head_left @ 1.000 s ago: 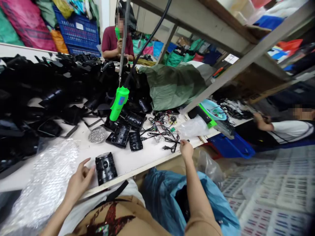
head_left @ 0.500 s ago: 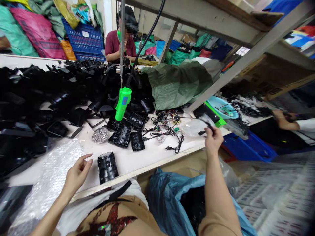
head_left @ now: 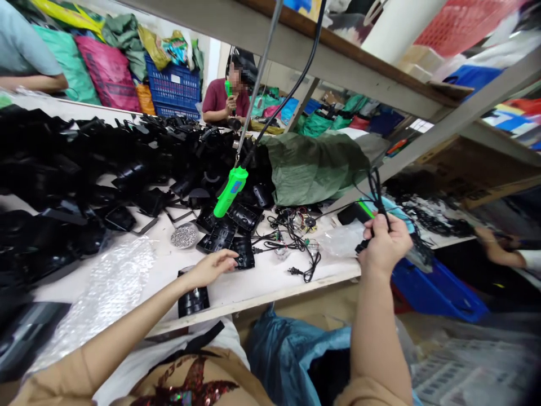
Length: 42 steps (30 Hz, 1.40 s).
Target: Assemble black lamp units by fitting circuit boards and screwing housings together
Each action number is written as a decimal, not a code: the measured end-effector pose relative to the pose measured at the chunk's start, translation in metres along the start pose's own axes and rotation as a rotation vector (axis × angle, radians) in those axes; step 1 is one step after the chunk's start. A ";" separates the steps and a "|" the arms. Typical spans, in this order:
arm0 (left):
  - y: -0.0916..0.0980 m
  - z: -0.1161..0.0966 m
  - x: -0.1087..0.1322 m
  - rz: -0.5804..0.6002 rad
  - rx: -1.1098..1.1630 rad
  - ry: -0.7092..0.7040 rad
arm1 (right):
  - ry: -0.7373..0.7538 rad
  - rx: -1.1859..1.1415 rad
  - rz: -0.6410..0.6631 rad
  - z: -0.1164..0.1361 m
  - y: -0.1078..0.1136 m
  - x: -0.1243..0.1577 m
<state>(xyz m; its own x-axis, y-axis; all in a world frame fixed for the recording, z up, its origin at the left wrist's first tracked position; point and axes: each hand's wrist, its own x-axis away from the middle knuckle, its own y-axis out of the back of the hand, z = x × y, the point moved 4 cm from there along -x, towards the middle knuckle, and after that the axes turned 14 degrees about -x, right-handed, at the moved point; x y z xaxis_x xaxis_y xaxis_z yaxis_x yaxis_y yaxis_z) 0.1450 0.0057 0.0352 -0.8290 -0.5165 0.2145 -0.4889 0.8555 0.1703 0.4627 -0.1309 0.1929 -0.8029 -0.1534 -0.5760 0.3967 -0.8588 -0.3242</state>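
Note:
My right hand (head_left: 386, 242) is closed around a looped black cable (head_left: 375, 189), raised above the right part of the bench; a dark end sticks out below the fingers. My left hand (head_left: 214, 266) reaches across with fingers stretched out, its tips at a small black plastic housing (head_left: 245, 254); whether they touch it I cannot tell. Under my left wrist lies another black housing (head_left: 193, 301), partly covered. Further housings (head_left: 218, 235) lie behind. Above them hangs a green electric screwdriver (head_left: 230, 192). Wired circuit parts and a plug cord (head_left: 310, 266) spread out between my hands.
A dish of small screws (head_left: 184, 235) and bubble wrap (head_left: 103, 285) are at left, before a heap of black parts (head_left: 84, 158). A slanted metal post (head_left: 422, 129) stands at right. A blue bag (head_left: 274, 344) is below the edge. Co-workers (head_left: 215, 104) sit opposite.
My left hand has moved right, over the near housing to the one beyond it. My right hand has lifted the cable, now showing as upright loops. The view has shifted slightly.

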 end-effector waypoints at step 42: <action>-0.009 -0.015 0.023 -0.094 0.721 0.199 | -0.368 0.533 1.208 -0.110 0.074 0.096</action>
<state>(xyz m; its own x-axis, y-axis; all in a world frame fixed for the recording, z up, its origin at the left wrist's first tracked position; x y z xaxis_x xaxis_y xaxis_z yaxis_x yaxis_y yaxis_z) 0.1350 -0.0144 0.0533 -0.7438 -0.5266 0.4116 -0.6684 0.5842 -0.4604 0.4636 -0.1553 0.0310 -0.1872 -0.9817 -0.0338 0.7769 -0.1690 0.6064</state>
